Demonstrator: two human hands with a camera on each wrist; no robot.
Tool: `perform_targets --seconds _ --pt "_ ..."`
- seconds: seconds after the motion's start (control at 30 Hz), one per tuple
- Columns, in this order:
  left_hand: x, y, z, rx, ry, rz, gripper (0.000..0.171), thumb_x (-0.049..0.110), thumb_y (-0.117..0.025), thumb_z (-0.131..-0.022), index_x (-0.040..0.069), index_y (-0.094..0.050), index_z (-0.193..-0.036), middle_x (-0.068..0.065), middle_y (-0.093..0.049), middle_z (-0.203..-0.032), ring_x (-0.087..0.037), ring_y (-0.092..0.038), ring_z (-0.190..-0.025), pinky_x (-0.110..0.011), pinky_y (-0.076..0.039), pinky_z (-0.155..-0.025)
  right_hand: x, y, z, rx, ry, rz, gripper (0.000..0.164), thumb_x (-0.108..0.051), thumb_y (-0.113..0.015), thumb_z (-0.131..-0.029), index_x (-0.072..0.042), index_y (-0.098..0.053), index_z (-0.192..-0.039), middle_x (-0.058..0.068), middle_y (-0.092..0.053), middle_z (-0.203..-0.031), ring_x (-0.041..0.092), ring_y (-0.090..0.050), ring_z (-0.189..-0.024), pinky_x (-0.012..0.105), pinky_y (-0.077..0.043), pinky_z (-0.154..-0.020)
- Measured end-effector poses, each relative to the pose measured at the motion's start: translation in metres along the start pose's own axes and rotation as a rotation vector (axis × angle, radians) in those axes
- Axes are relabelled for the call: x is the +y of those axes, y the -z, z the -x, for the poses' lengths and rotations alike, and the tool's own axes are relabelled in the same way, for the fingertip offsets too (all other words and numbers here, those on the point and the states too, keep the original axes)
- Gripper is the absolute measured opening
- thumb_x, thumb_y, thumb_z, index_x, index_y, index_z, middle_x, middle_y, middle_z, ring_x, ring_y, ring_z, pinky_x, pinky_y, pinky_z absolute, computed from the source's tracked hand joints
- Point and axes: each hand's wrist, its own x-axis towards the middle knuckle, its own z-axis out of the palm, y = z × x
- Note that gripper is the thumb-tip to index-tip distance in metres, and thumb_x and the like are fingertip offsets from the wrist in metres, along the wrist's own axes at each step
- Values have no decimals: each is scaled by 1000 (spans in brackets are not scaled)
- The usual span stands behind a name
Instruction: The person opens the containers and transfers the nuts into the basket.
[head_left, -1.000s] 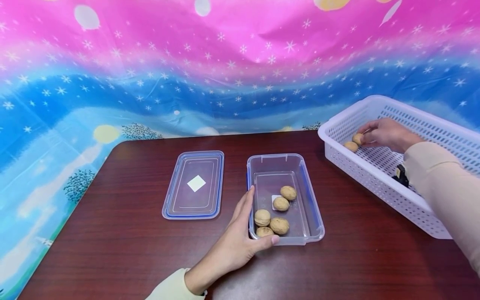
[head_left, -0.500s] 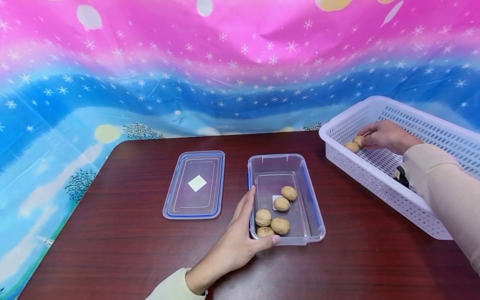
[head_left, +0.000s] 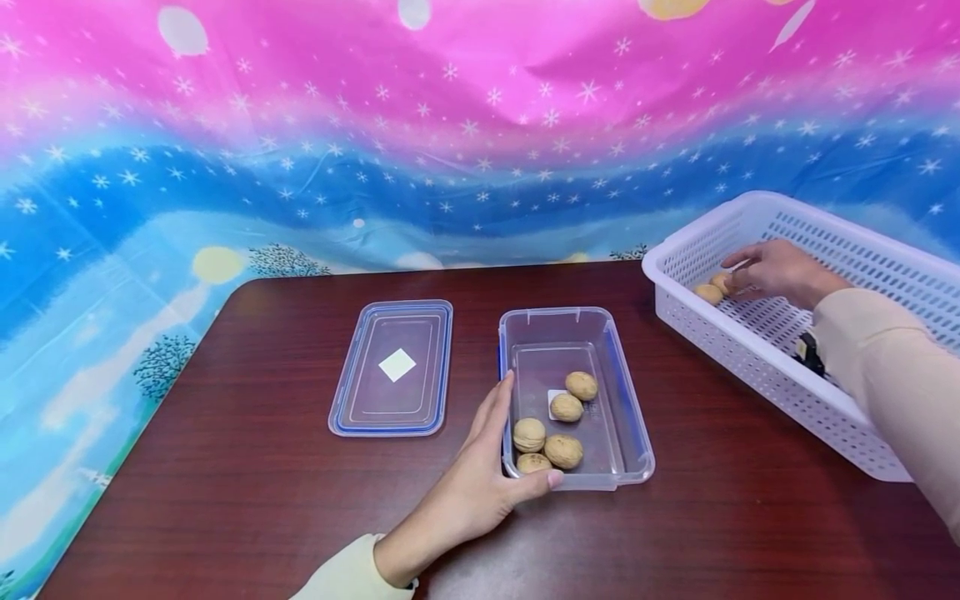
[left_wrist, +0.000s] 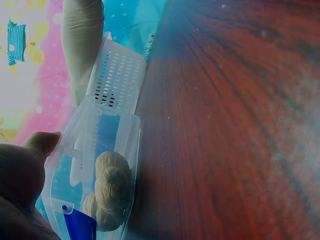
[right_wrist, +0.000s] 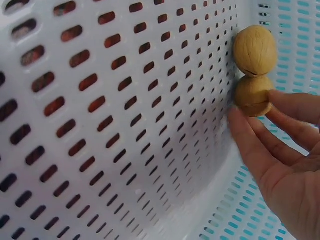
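Observation:
My left hand (head_left: 472, 492) holds the near left corner of a clear plastic food container (head_left: 600, 481), fingers along its left side and thumb at the front rim. Inside lie several walnuts (head_left: 564, 452), grouped toward the front and middle. At the right, my right hand (head_left: 783, 271) reaches into a white perforated basket (head_left: 757, 354). In the right wrist view, its thumb and fingertips pinch a walnut (right_wrist: 254, 97) against the basket's end. A second walnut (right_wrist: 255, 50) touches it on the far side.
Left of the container, its clear lid (head_left: 390, 400) with a blue seal and a white sticker lies flat on the dark reddish wooden table (head_left: 247, 467). A colourful snowflake-patterned cloth (head_left: 420, 158) hangs behind the table. The basket's raised rim surrounds the right hand.
Both hands stay in place at the container and in the basket. The right hand's fingers shift slightly around the walnut; the whole head view drifts a little.

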Motion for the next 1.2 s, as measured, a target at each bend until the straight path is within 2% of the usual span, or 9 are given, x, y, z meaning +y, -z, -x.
perform_targets --seconds 0.13,0.27,0.47,0.63,0.77,0.93,1.07,1.2 --pt "1 -1 0 -3 -5 4 116 39 -87 -84 33 -10 -170 3 -17 -175 -25 -26 -158 -57 -28 -124 0 3 4 14 2 60 57 -4 -51 -107 20 -28 -152 48 -38 -146 46 -64 -114 55 -56 -98" --pt "1 -1 0 -8 -10 4 117 38 -87 -84 30 -9 -170 2 -17 -175 -25 -26 -158 -57 -27 -124 -3 9 6 49 6 122 55 -10 -49 -108 18 -31 -152 47 -36 -149 61 -45 -131 64 -49 -104" --pt "0 -2 3 -5 -5 -5 116 40 -87 -84 32 -9 -170 3 -17 -175 -26 -27 -158 -58 -29 -123 -22 18 11 110 24 190 57 -19 -54 -108 12 -38 -153 43 -40 -151 60 -41 -134 70 -41 -107" --pt "-1 -2 4 -2 -7 3 116 40 -87 -84 32 -9 -170 2 -17 -175 -27 -27 -158 -59 -29 -123 -51 21 18 128 43 222 61 -28 -58 -107 4 -40 -156 39 -40 -154 60 -35 -139 77 -27 -110" --pt "-1 -1 5 4 -4 -5 116 41 -86 -84 32 -10 -170 1 -17 -175 -28 -26 -158 -60 -28 -123 -77 20 25 128 60 226 64 -33 -59 -107 0 -40 -157 36 -38 -158 61 -32 -142 79 -25 -110" --pt "0 -1 5 7 0 -9 115 41 -87 -84 34 -10 -170 1 -18 -175 -29 -26 -158 -61 -28 -123 -107 11 33 129 86 227 63 -34 -59 -106 -2 -42 -158 32 -41 -159 57 -34 -144 77 -26 -112" --pt "1 -1 4 7 -4 -7 115 41 -86 -84 33 -10 -170 1 -18 -175 -28 -27 -158 -60 -29 -123 -129 0 40 135 140 232 58 -33 -59 -106 -3 -48 -155 28 -49 -154 51 -42 -142 71 -31 -112" --pt "1 -2 2 6 -15 -4 116 40 -86 -84 30 -10 -170 1 -18 -175 -26 -27 -158 -59 -29 -123 -149 -12 48 99 183 279 58 -36 -59 -106 -6 -49 -155 26 -54 -151 48 -48 -138 69 -35 -111"
